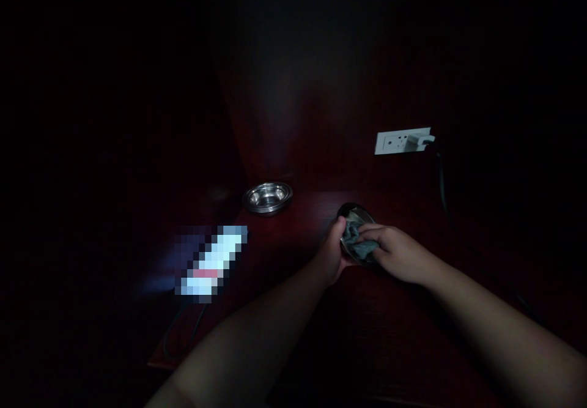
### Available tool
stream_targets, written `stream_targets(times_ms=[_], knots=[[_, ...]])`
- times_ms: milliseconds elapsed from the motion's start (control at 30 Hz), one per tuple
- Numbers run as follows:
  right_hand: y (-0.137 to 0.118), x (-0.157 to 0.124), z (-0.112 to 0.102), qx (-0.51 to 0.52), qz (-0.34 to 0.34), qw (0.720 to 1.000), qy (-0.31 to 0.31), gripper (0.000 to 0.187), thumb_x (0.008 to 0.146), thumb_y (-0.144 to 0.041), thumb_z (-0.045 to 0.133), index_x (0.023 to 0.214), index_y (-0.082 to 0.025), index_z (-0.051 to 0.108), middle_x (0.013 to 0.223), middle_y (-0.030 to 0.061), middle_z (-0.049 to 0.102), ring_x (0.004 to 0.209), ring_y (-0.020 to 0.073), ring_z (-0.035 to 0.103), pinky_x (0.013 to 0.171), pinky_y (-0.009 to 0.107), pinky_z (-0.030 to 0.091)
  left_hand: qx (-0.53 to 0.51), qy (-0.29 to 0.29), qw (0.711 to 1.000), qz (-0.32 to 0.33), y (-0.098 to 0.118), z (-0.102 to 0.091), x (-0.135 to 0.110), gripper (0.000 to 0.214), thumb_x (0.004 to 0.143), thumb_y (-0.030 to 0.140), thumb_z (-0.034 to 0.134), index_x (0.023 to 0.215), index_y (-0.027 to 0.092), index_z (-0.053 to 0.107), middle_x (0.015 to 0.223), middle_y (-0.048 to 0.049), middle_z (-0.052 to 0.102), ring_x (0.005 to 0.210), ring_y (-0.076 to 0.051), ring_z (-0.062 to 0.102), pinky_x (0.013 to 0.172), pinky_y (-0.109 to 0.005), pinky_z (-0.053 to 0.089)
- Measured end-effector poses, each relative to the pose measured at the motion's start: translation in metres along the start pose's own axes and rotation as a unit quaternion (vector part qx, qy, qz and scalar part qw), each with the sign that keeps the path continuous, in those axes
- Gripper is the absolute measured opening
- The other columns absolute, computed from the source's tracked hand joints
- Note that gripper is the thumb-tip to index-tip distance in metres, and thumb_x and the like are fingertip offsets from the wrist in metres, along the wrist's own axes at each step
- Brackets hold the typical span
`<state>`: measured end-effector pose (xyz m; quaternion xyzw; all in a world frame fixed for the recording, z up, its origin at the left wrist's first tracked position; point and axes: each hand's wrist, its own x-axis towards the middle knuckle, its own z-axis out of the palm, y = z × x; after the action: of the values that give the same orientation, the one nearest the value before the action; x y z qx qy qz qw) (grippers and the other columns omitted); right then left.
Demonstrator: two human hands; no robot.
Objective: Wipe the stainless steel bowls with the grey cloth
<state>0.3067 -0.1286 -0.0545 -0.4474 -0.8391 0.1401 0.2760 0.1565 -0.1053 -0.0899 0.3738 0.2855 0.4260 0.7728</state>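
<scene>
Your left hand (334, 253) is clamped on a round, shiny metal bowl (365, 214), thumb at its rim and the other fingers mostly out of sight beneath. The bowl is held tilted above the dark red wooden table (305, 230); whether it touches the surface is hard to tell. Your right hand (397, 254) has its fingers closed on a bunched grey-green cloth (365, 249) pressed inside the bowl, so hand and cloth hide much of its interior. Farther left sit nested round silver metal dishes (268, 196), too tightly stacked to count. Nearer you, a bright rectangular screen (215, 264) is blurred into blocks, and your left forearm partly covers the thin dark cable (198, 321) below it. On the wall, a white socket panel (391, 142) holds a white plug (425, 141), whose black cord (441, 178) fades into shadow. Darkness swallows both sides.
</scene>
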Motion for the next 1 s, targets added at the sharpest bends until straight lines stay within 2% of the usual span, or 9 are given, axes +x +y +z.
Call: stream_targets(times_ms=[233,400,533,600,700,867,1000], knots=[[-0.008,0.000,-0.005,0.093,-0.030,0.995,-0.036,0.038,0.065,-0.001,0.043,0.079,-0.021,0.072,0.089,0.0015,0.072,0.087,0.0190,0.066,0.085,0.034,0.051,0.007,-0.016,1.000,0.008,-0.001,0.001,0.000,0.064,0.080,0.068,0.047,0.113,0.016,0.064,0.122,-0.0146,0.065,0.112,-0.032,0.060,0.085,-0.046,0.051],[-0.014,0.000,-0.007,0.128,-0.046,0.990,-0.043,0.026,0.069,-0.007,0.046,0.075,-0.020,0.068,0.077,0.0004,0.068,0.075,0.0176,0.063,0.074,0.031,0.052,0.005,-0.023,1.000,0.006,-0.001,0.000,0.001,0.063,0.082,0.068,0.045,0.111,0.015,0.065,0.111,-0.0132,0.069,0.110,-0.032,0.061,0.088,-0.047,0.050],[-0.012,-0.002,-0.002,0.128,-0.062,0.990,0.024,0.023,0.077,-0.018,0.054,0.092,-0.019,0.070,0.097,0.0054,0.072,0.093,0.0223,0.067,0.087,0.036,0.052,-0.005,-0.031,1.000,0.002,-0.001,-0.001,0.001,0.065,0.084,0.069,0.041,0.110,0.015,0.066,0.109,-0.0136,0.070,0.111,-0.032,0.061,0.091,-0.050,0.048],[-0.010,-0.003,0.003,0.118,-0.069,0.989,0.062,0.029,0.078,-0.020,0.056,0.103,-0.019,0.069,0.111,0.0082,0.070,0.106,0.0251,0.065,0.096,0.041,0.050,-0.010,-0.031,0.999,0.002,0.000,0.000,0.001,0.064,0.085,0.068,0.039,0.112,0.016,0.066,0.110,-0.0141,0.070,0.111,-0.033,0.061,0.090,-0.050,0.049],[-0.005,-0.002,0.009,0.076,-0.086,0.989,0.095,0.039,0.073,-0.013,0.055,0.110,-0.019,0.067,0.120,0.0107,0.066,0.115,0.0272,0.061,0.102,0.046,0.046,-0.011,-0.022,1.000,0.000,0.001,0.001,0.001,0.060,0.086,0.065,0.040,0.115,0.018,0.065,0.112,-0.0132,0.069,0.111,-0.032,0.061,0.088,-0.048,0.051],[0.004,0.000,0.016,-0.028,-0.064,0.992,0.107,0.052,0.070,-0.006,0.053,0.119,-0.020,0.063,0.130,0.0118,0.060,0.123,0.0277,0.055,0.106,0.048,0.043,-0.005,-0.005,1.000,0.005,0.000,0.000,-0.001,0.053,0.086,0.060,0.047,0.120,0.022,0.060,0.117,-0.0112,0.067,0.109,-0.031,0.062,0.082,-0.046,0.054],[0.007,0.000,0.015,-0.083,-0.037,0.992,0.088,0.053,0.069,-0.003,0.052,0.117,-0.021,0.064,0.126,0.0101,0.062,0.119,0.0275,0.056,0.103,0.048,0.045,-0.016,0.002,1.000,0.014,-0.002,-0.001,0.001,0.053,0.083,0.058,0.054,0.122,0.023,0.058,0.121,-0.0113,0.065,0.106,-0.030,0.063,0.079,-0.047,0.055]])
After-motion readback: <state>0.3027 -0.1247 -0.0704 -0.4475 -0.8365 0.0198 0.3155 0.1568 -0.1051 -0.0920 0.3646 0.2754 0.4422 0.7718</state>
